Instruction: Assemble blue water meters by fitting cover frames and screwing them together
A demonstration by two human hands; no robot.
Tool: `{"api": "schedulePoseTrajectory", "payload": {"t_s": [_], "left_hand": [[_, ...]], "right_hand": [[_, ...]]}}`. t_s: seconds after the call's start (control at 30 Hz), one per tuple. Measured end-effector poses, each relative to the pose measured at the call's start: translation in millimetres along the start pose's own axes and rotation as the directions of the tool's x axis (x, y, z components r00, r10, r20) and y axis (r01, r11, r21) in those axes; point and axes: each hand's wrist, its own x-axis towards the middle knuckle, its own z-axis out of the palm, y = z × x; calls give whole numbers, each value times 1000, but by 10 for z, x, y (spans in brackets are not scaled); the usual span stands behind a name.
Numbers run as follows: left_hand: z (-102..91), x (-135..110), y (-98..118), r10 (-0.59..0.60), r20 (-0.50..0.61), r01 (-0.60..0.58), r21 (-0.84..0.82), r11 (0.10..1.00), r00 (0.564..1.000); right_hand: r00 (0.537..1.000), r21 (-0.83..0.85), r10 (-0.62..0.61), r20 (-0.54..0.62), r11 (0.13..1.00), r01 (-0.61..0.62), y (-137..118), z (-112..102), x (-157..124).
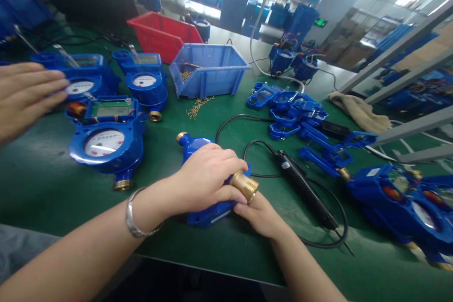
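Note:
My left hand (212, 174), with a silver bracelet on its wrist, is wrapped over a blue water meter (215, 213) near one threaded brass end (245, 186). The meter is turned so that its dial is not visible. From the right, my right hand (260, 213) grips the meter just under that brass end, its fingers partly hidden behind it. To the left stands another water meter (106, 144) with a white dial and an uncovered circuit board. A black electric screwdriver (306, 191) lies on the table right of my hands.
Another person's hand (28, 96) reaches in at the left, beside more water meters (146, 80). Loose screws (198, 107) lie before a blue bin (219, 75); a red bin (161, 33) stands behind. Blue covers (286, 106) are piled at right, with further meters (399, 207) below.

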Motion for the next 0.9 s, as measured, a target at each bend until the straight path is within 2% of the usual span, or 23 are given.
{"api": "schedulePoseTrajectory", "payload": {"t_s": [0.1,0.17,0.23,0.33,0.4,0.5,0.63,0.77,0.9], "left_hand": [[-29,-158,-76,17,-153,-34,-115,993,988],[-34,-252,-124,-16,-270,-44,-214,976,963],[-30,-343,-173,-91,-369,-52,-361,931,925],[-7,-479,-249,-235,-439,-78,-586,807,867],[14,-566,-289,-304,-460,-108,-677,728,834],[38,-672,-314,-360,-468,-119,-727,677,807],[54,-731,-282,-403,-431,-67,-746,663,807],[70,-701,-224,-385,-417,-56,-734,677,823],[73,-657,-187,-393,-416,-33,-721,692,820]], "right_hand": [[986,250,37,-161,968,5,21,115,107],[965,368,74,-250,929,24,-31,173,188],[956,401,101,-275,916,19,-124,200,252],[951,440,151,-270,898,-18,-278,197,291],[947,457,180,-266,888,-40,-356,193,291],[936,462,202,-289,885,-48,-411,212,290],[920,463,203,-336,886,-27,-408,257,316],[920,434,179,-350,901,-11,-384,272,328],[916,415,174,-363,910,-8,-380,275,322]]}}
